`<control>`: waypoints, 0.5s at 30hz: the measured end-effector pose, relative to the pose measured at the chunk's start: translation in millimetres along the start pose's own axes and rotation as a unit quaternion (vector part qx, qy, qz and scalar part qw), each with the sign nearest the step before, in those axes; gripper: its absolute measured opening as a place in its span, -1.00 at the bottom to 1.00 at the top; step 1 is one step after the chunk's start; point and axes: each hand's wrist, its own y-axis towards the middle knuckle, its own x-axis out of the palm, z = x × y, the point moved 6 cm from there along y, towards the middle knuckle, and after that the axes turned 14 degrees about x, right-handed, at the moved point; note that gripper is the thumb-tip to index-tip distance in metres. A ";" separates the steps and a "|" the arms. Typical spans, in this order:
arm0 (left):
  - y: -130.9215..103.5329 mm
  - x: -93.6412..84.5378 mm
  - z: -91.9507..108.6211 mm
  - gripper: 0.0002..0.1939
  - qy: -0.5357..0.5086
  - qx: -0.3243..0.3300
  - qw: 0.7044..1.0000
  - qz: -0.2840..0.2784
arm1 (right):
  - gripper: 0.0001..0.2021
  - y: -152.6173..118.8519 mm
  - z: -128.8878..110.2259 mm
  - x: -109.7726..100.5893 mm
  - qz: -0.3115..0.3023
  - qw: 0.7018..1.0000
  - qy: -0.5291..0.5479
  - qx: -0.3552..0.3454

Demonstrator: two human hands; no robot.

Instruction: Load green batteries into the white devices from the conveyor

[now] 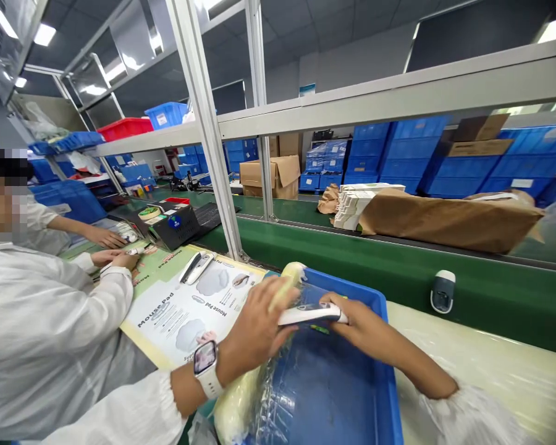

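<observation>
A long, slim white-and-dark handheld device (309, 314) is held level over a blue plastic bin (387, 364); I cannot make out its exact kind. My left hand (259, 318), with a white watch on the wrist, has its thumb below and its slightly blurred fingers above the device's left end. At the other end, my right hand (354, 324) pinches it between thumb and fingers. Clear plastic film and a pale yellow padded roll (236, 405) line the bin's left side, partly hidden by my left hand. Two similar white-and-dark devices (197, 267) lie on the printed mouse pad sheet (167, 321).
A small white-and-grey device (443, 292) rests on the green conveyor belt (398, 262). Brown paper (445, 219) wraps a stack of white cartons beyond it. A metal frame post (208, 136) rises ahead. At left, a co-worker (50, 321) in white handles small parts.
</observation>
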 end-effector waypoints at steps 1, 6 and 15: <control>-12.9 5.2 -6.3 -0.19 -0.041 -0.109 0.993 -0.005 | -0.84 -0.1 0.2 -13.3 0.048 0.999 -0.005 0.009; -65.3 39.8 3.8 -0.07 -0.230 -0.321 0.914 -0.087 | -0.71 -5.4 9.6 -43.7 0.339 0.934 -0.005 0.114; -103.8 34.0 -104.3 -0.22 -0.050 -0.413 0.909 -0.021 | -0.63 12.1 59.2 -55.7 0.301 0.947 0.069 0.092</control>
